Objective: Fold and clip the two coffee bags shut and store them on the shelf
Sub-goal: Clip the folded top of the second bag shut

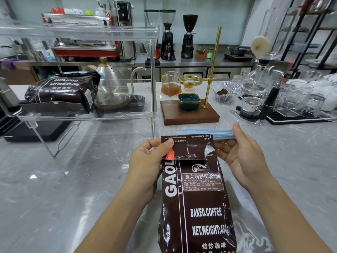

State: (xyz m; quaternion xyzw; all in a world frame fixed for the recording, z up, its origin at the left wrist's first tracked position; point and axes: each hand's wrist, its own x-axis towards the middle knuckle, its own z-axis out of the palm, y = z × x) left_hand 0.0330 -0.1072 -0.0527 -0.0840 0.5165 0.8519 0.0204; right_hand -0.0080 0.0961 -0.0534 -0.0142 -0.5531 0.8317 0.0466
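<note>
Your left hand (145, 165) pinching the coffee bag (197, 198) fold at ten o'clock, right hand (240, 157) gripping the blue clip (204, 134) at twelve o'clock behind it

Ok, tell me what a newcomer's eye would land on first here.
First, the upright brown coffee bag at the bottom centre, its top folded over and pinched by the left hand, while the right hand holds a pale blue sealing clip just behind the fold. Next, a second coffee bag lying on the clear acrylic shelf at the left.
</note>
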